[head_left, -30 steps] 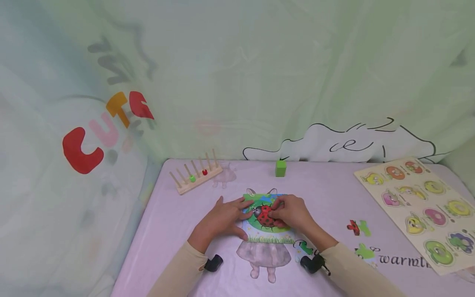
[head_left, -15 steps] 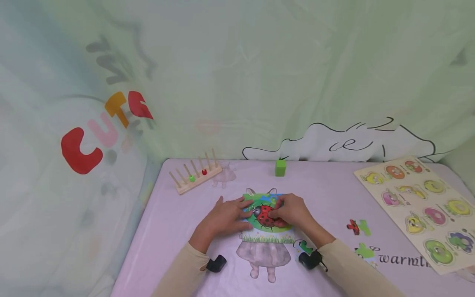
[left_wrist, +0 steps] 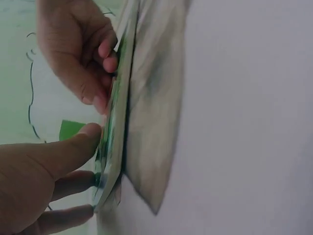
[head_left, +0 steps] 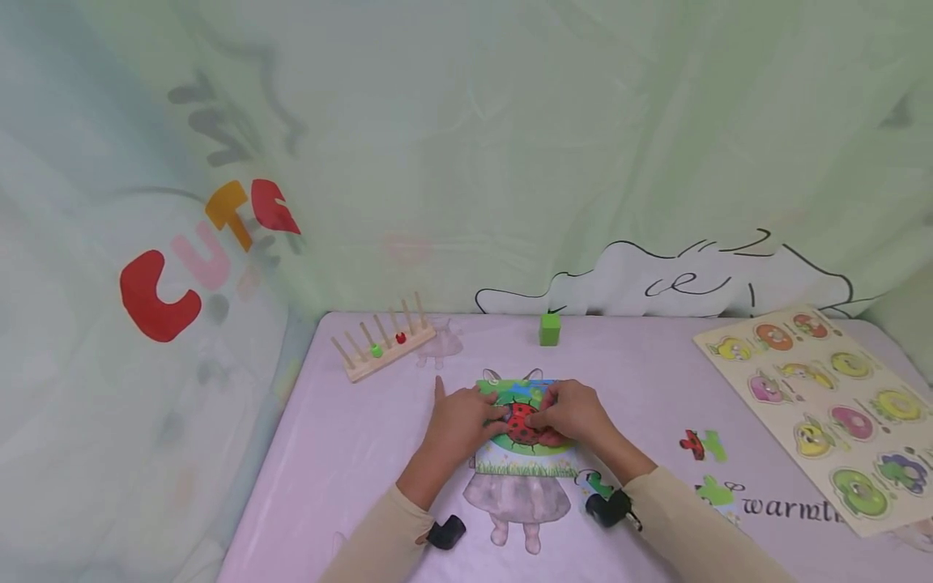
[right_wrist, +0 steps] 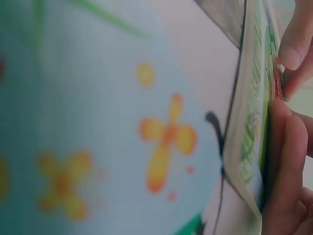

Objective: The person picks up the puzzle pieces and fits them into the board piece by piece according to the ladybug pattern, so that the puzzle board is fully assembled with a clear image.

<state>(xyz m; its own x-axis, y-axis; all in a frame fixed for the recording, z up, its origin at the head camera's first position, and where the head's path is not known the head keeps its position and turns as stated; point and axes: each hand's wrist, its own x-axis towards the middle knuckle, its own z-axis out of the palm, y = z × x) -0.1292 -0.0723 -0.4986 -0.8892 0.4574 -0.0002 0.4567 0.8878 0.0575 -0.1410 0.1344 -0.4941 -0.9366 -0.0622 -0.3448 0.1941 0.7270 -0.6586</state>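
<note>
A square ladybug puzzle board [head_left: 526,470] lies in the middle of the table. My left hand [head_left: 457,421] reaches over its left side, fingers on the ladybug's head and thumb spread away. On the red body, my right hand [head_left: 576,413] pinches a puzzle piece [head_left: 530,423] between thumb and curled fingers, partly covering it. In the left wrist view, the board's edge [left_wrist: 124,112] shows piece edges standing slightly proud between the two hands. The right wrist view has both hands' fingertips meeting at the picture, with a loose flower-printed piece [right_wrist: 98,122] close to the camera.
Loose puzzle pieces lie to the right: a red-and-green one [head_left: 703,445], a green one [head_left: 717,492], and another [head_left: 599,484] by the right wrist. A fruit board [head_left: 820,421] covers the right side. Behind stand a peg rack [head_left: 389,356] and a green block [head_left: 550,330].
My left hand has slid right and turned, its fingers now covering the ladybug's head and its thumb off the board's lower left. My right hand has stayed on the red body.
</note>
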